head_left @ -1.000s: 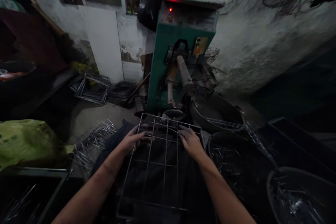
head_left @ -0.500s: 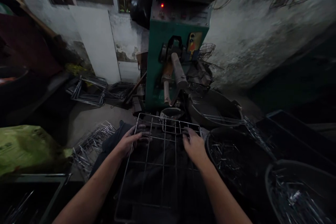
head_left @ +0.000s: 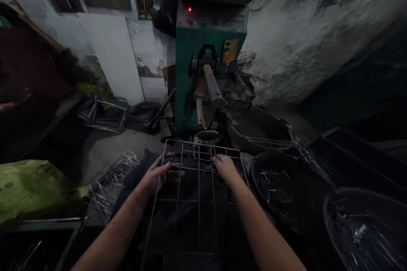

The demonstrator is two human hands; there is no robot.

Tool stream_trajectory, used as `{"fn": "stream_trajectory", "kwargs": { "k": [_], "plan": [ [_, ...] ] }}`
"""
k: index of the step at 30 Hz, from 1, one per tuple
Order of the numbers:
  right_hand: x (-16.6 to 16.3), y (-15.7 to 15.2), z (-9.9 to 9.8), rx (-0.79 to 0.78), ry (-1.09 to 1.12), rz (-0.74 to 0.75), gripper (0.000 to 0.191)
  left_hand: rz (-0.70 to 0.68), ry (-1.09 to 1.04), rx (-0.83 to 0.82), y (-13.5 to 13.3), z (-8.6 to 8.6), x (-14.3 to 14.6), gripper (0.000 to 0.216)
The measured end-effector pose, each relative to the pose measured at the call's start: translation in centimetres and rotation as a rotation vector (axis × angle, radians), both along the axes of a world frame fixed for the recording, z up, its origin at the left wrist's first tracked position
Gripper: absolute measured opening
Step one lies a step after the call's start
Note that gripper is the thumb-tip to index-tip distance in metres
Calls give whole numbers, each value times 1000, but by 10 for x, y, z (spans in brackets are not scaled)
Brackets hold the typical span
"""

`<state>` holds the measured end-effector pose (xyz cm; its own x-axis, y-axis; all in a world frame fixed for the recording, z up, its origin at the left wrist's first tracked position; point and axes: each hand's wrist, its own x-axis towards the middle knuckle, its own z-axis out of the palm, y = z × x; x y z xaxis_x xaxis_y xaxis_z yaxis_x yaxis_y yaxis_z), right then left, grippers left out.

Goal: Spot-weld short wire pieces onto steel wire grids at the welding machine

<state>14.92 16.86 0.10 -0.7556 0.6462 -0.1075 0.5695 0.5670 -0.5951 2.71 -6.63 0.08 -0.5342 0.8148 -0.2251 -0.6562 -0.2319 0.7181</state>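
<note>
A flat wire grid rack (head_left: 199, 186) lies over my lap, its far edge close to the welding machine. My left hand (head_left: 158, 174) grips the rack's left side wire, thumb on top and fingers spread beneath the wires. At the far end, a small bent wire frame (head_left: 203, 159) lies across the grid. My right hand (head_left: 225, 168) pinches this frame near its middle; the fingertips are partly hidden. Just beyond stands the green spot-welding machine (head_left: 184, 76), its two thick electrode arms (head_left: 212, 84) pointing towards me, above and apart from the rack.
Dark tubs of cut wire pieces (head_left: 254, 194) stand at my right, with a wide basin (head_left: 259, 127) behind them. Left of me are a pile of bent wires (head_left: 111, 178), a yellow-green sack (head_left: 34, 186) and stacked wire frames (head_left: 108, 114). A red light (head_left: 190, 9) glows on the machine.
My right hand has shifted left along the small wire frame and closed into a pinch. My left hand stays on the rack's side. The view has shifted slightly.
</note>
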Motion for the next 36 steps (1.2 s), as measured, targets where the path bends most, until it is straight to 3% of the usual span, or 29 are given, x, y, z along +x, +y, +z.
{"fn": "stream_trajectory", "kwargs": {
  "k": [5,10,19,30,36],
  "plan": [
    [4,-12,6,144,29,45,28,77,22,13,-7,-2,6,51],
    [5,-20,15,162,55,63,29,137,28,20,-12,-3,10,45],
    [-3,-26,24,221,52,64,26,224,19,7,-14,1,13,56],
    [-40,-9,43,239,-55,87,28,309,10,30,6,15,3,54],
    [-52,0,46,254,-110,81,28,305,11,56,15,11,-8,53]
  ]
}}
